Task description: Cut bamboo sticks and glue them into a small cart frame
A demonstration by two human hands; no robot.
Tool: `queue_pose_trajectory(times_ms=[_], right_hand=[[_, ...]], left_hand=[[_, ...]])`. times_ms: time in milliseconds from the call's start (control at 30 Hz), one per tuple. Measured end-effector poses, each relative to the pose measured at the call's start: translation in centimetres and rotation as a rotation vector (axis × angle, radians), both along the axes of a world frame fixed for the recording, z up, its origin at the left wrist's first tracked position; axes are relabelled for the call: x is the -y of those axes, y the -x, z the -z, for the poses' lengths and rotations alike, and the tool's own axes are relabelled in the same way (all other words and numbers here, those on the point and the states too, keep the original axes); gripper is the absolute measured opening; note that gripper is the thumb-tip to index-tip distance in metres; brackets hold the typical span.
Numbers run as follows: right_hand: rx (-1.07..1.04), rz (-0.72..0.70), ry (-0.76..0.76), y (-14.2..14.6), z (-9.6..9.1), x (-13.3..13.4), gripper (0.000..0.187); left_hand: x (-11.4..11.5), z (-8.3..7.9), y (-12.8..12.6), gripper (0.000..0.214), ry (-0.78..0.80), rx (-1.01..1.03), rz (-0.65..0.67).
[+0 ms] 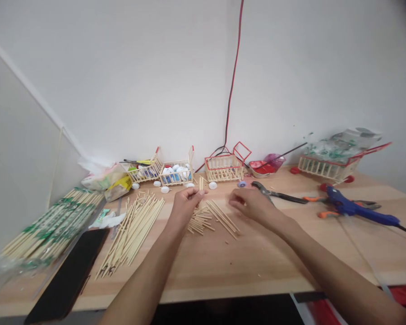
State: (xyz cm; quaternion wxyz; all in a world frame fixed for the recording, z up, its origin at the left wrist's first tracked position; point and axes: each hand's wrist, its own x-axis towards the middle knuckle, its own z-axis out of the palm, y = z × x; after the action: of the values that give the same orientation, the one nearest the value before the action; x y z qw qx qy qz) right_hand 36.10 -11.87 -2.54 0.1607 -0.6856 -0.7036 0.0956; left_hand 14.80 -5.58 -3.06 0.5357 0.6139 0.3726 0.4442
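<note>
My left hand (186, 201) is closed in a pinch around short wooden sticks (200, 182), which stand upright above its fingertips. Beneath and beside it lies a pile of short cut sticks (199, 222). A few longer sticks (222, 218) rest on the table between the two hands. My right hand (249, 202) hovers to the right of them, slightly blurred. Its fingers are curled in, and whatever they hold, if anything, is hidden. Behind the hands is a small stick-built cart (225, 168) with a red rim and white wheels.
More carts, one full of white and blue pieces (176, 174) and one bearing plastic wrappers (328, 167), line the wall. Pliers (284, 196) and a blue glue gun (352, 205) lie right. Left are loose chopsticks (135, 232), wrapped chopsticks (54, 225) and a black phone (69, 275).
</note>
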Motion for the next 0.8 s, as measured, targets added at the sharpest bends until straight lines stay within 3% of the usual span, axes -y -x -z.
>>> queue_pose_trajectory(times_ms=[133, 433, 667, 800], right_hand=[[0.097, 0.001, 0.154, 2.7, 0.3, -1.9, 0.012], [0.139, 0.028, 0.237, 4.2, 0.6, -3.1, 0.014], [-0.022, -0.010, 0.128, 1.0, 1.3, -3.0, 0.013], [-0.226, -0.027, -0.056, -0.3, 2.2, -3.1, 0.013]], left_hand=[[-0.1, 0.5, -0.2, 0.039, 0.031, -0.015, 0.015], [-0.3, 1.2, -0.5, 0.042, 0.091, -0.057, 0.074], [0.2, 1.2, -0.9, 0.044, 0.188, -0.014, 0.153], [0.2, 1.6, -1.2, 0.042, 0.221, -0.013, 0.143]])
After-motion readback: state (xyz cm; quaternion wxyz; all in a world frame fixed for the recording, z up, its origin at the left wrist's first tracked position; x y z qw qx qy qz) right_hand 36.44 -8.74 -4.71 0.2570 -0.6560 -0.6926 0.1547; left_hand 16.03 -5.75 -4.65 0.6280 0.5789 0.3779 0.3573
